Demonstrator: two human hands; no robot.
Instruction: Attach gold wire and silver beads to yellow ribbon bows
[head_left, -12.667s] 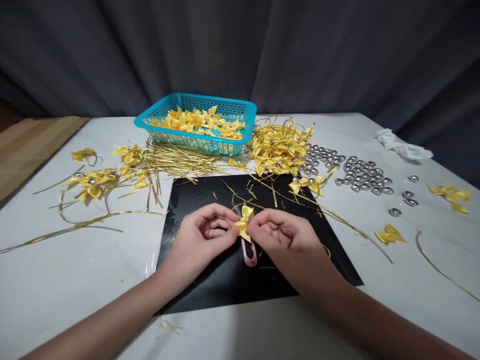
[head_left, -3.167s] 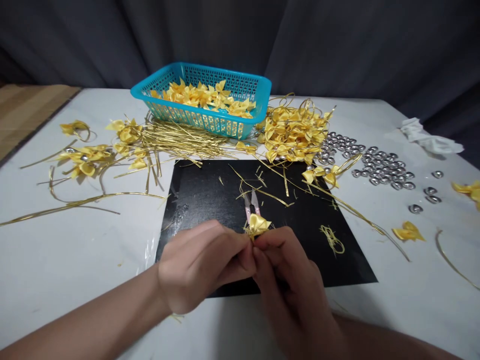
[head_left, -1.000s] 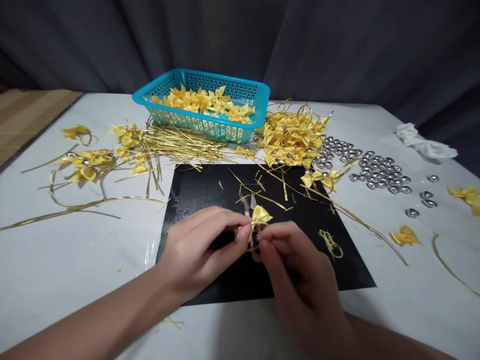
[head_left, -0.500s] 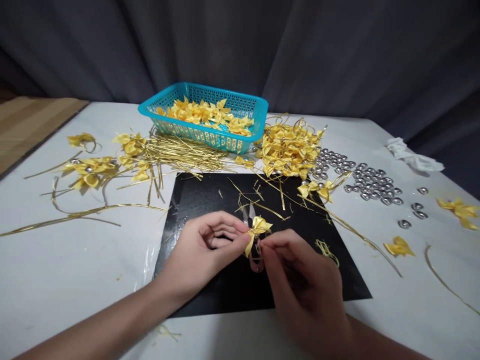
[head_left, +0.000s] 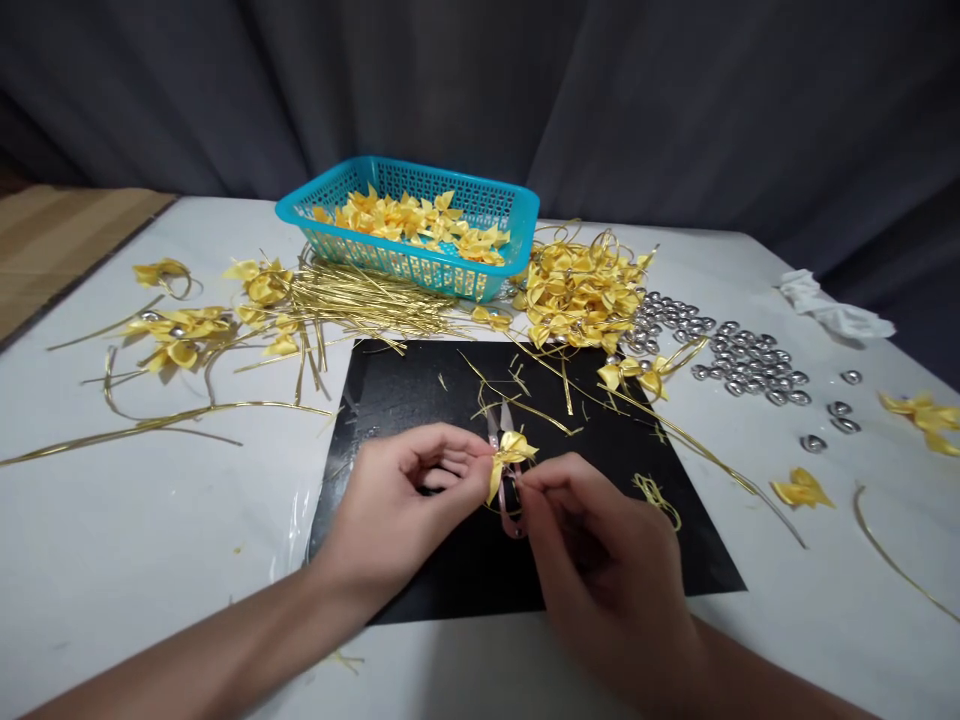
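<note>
Over the black mat (head_left: pixel 420 590), my left hand (head_left: pixel 409 505) pinches a yellow ribbon bow (head_left: pixel 514 448) by its left side, between thumb and forefinger. Just right of the bow, my right hand (head_left: pixel 611 560) is closed, thumb and forefinger pressed together; whatever lies between the tips is too small to make out. A thin gold strand curves below the bow toward those fingertips. Beneath the bow, a pair of thread snips (head_left: pixel 512 525) with pinkish handles lies on the mat, blades pointing away and partly hidden by the bow.
A blue basket (head_left: pixel 531 215) of yellow bows stands at the back. Gold cords (head_left: pixel 367 298) lie before it, with a heap of corded bows (head_left: pixel 581 295) to its right. Silver heart-shaped beads (head_left: pixel 750 360) and a white cloth (head_left: pixel 836 308) are farther right. Yellow thread (head_left: pixel 656 500) lies on the mat.
The bow has tilted and shifted slightly left between my left fingertips. Both hands keep nearly the same place, and the view has moved a little.
</note>
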